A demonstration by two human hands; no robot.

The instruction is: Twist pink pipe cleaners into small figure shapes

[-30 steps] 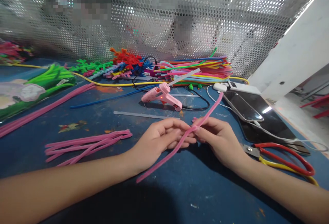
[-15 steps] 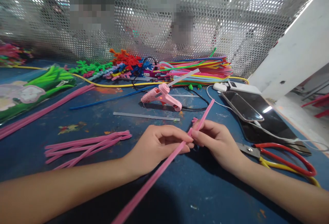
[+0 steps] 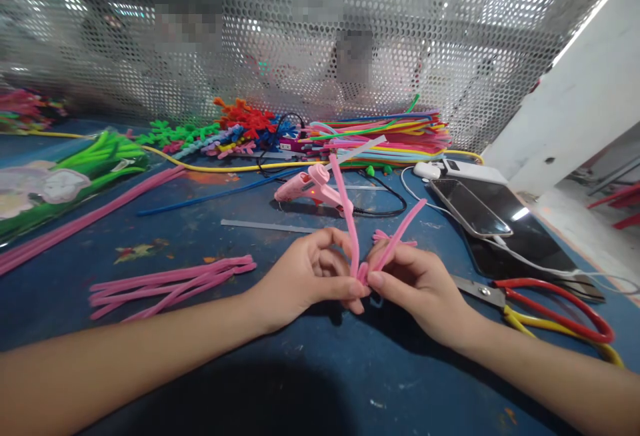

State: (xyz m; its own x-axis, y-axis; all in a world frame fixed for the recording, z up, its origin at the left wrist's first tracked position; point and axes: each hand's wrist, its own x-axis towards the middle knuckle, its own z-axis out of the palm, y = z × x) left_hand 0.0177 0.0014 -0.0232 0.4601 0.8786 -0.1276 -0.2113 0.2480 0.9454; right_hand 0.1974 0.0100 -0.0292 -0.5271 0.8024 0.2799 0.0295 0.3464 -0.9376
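Observation:
Between my hands is a pink pipe cleaner (image 3: 349, 216), folded in the middle with both ends sticking up in a V. My left hand (image 3: 320, 273) pinches it near the fold with thumb and fingers. Close beside, my right hand (image 3: 417, 283) grips the shorter arm of the same stem at its base. The exact shape of the fold is partly covered by my fingertips. Small pink bent pieces (image 3: 383, 236) show just behind my right hand. Left of my left hand lies a bunch of folded pink pipe cleaners (image 3: 173, 283) on the blue table (image 3: 280, 389).
A pink glue gun (image 3: 315, 189) stands beyond my hands, near a clear glue stick (image 3: 265, 226). Scissors (image 3: 555, 303) with red and yellow handles lie right, below a phone (image 3: 470, 206) and cable. Colourful pipe cleaners (image 3: 390, 133) are piled by the perforated metal screen (image 3: 280, 43).
The long end of the pink pipe cleaner, which pointed down toward me, is now bent up and away. My left hand has turned its fingers upward around it; my right hand stays nearly in place.

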